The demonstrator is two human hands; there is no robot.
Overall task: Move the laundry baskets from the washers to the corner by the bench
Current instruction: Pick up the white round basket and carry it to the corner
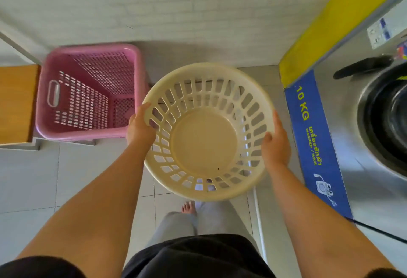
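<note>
both hands gripped the round cream basket (pixel 204 145) by its rim, left hand (pixel 139 126) and right hand (pixel 275 145) on opposite sides, above the floor between the pink basket (pixel 88 92) by the bench (pixel 15 103) and the washer (pixel 374 123).

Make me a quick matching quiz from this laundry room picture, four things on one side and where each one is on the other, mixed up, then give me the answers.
Things:
1. round cream basket
2. pink basket
3. wooden bench
4. washer

Places:
A. far left edge of the view
B. held in the air between the left hand and the right hand
C. along the right side, with a blue 10 KG label
D. on the floor by the wall, right beside the bench

Pairs: 1-B, 2-D, 3-A, 4-C
</note>
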